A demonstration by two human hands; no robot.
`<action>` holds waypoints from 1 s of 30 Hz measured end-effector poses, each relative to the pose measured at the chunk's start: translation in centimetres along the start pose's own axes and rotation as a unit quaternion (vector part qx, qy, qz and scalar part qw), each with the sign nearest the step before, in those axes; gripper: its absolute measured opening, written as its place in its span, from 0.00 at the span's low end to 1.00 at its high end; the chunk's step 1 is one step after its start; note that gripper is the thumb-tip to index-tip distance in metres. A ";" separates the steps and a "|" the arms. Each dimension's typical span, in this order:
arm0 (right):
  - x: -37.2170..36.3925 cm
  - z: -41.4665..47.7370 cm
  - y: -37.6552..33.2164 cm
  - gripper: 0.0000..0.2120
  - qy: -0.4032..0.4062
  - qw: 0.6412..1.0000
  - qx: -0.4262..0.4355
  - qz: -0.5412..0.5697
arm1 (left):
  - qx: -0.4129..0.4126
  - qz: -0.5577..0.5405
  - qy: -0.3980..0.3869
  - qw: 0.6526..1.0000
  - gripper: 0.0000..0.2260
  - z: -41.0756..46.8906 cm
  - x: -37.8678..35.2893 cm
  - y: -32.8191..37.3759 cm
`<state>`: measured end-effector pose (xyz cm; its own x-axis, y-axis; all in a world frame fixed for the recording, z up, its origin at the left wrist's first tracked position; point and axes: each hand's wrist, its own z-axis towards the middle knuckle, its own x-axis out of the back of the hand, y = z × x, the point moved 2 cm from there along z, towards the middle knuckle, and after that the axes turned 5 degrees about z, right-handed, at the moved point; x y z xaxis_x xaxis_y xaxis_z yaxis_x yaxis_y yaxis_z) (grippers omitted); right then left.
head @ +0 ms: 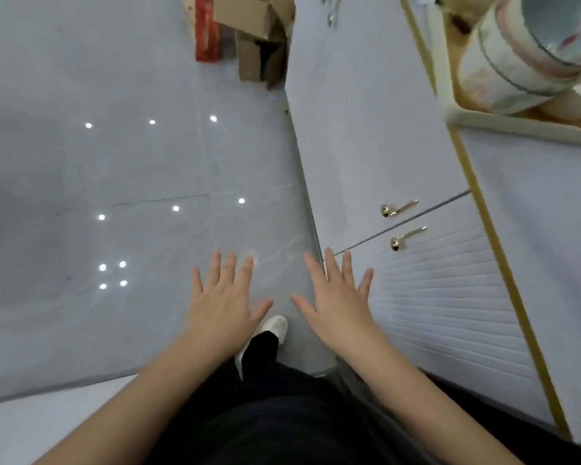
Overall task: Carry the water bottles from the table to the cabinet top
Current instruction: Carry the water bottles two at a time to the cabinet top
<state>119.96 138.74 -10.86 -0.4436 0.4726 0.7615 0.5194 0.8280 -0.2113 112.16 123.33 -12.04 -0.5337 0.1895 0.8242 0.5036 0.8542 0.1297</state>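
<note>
A: Where are the hands?
B: Both in the lower centre of the frame, reaching forward on bare forearms, palms down, backs toward the camera. The L hand (pixel 225 297) hangs over the grey floor (pixel 114 162). The R hand (pixel 336 297) is just beside it, above the line where the floor meets the cabinet front (pixel 366 146).
A: And the fingers?
B: On the L hand the fingers (pixel 230 266) are straight and spread apart, w/ the thumb pointing at the other hand. The R hand is the same, spread wide and holding nothing. The two thumbs are near each other but do not touch.
A: The bottles?
B: I cannot tell where the water bottles are; this view does not show them. The cabinet top (pixel 534 213) is at the right side of the frame, white w/ a gold edge. On it, upper right, stands a cream tray (pixel 517 124) w/ rolls of tape (pixel 517 55).
A: Anything else?
B: Two gold handles (pixel 399 208) on the cabinet doors, centre right. Cardboard boxes (pixel 259 28) on the floor at top centre. Below the hands, a white shoe (pixel 275 325) and dark trousers (pixel 265 414).
</note>
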 end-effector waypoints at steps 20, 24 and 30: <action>-4.6 8.7 -28.3 0.34 -0.106 0.948 0.192 -0.231 | 0.232 -0.209 -0.045 0.949 0.33 -3.8 -2.9 -25.1; -5.6 9.5 -32.3 0.34 -0.114 0.936 0.208 -0.260 | 0.268 -0.258 -0.068 0.926 0.34 -3.9 -3.5 -28.2; -7.1 11.6 -38.6 0.34 -0.128 0.903 0.255 -0.321 | 0.334 -0.325 -0.040 0.884 0.33 -4.9 -3.8 -32.5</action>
<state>94.60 106.92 -15.17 -0.7226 -0.1545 0.6738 -0.2800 0.9566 -0.0810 101.15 92.51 -16.65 -0.6226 -0.4361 0.6498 -0.4265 0.8853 0.1854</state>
